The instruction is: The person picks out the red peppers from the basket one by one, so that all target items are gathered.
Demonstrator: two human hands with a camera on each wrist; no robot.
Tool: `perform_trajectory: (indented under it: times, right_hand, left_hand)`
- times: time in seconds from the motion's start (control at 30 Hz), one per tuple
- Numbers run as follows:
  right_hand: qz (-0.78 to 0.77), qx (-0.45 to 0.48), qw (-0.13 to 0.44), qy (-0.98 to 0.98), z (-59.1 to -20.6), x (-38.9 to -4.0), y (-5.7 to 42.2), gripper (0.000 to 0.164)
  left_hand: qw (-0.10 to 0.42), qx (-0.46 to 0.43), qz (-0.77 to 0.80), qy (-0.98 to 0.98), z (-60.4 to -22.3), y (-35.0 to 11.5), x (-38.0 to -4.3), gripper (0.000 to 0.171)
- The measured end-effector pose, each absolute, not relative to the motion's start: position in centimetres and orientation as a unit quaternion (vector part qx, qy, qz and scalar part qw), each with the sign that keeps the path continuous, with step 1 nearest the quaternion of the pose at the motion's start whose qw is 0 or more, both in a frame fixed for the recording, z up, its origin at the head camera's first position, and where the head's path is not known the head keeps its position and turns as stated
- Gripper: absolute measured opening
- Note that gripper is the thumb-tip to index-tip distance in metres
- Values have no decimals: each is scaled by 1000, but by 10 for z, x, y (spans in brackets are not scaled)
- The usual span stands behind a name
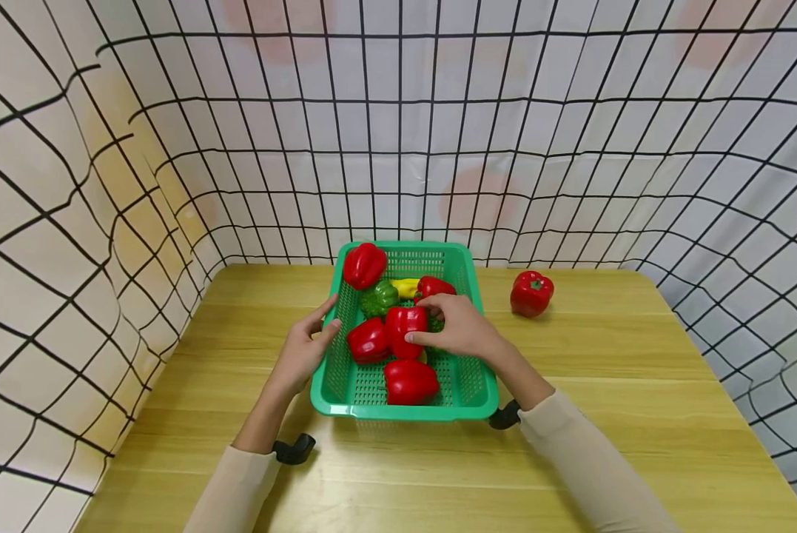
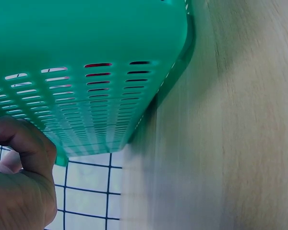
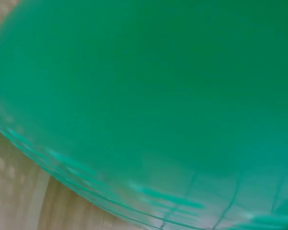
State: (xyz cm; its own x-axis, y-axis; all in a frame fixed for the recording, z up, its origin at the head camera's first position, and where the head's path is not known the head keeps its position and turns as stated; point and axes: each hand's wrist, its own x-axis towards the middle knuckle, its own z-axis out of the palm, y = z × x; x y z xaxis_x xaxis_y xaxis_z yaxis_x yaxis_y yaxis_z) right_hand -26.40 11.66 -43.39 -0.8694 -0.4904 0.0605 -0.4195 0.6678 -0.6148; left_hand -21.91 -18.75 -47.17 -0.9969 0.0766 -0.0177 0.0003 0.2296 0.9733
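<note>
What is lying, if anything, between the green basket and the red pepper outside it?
Nothing: only bare wooden table lies between the green basket and that red pepper, as the head view shows.

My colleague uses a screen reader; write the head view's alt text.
A right hand grips a red pepper among others in a green basket, whose left rim the left hand holds. To the right, another red pepper sits on the wooden table.

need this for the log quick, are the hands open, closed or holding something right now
Left hand: holding the green basket by its rim.
Right hand: holding a red pepper.
</note>
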Motion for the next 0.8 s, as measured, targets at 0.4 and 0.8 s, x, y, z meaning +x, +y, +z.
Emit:
perform_trajectory:
  times: [0.4, 0.8]
  right_hand:
    - [-356, -280, 71, 889, -435, -260, 117, 58]
    - [-383, -292, 91, 872, -435, -258, 117, 62]
  left_hand:
    - [31, 24, 626, 779, -468, -186, -217, 53]
    - [33, 24, 631, 775, -470, -186, -217, 53]
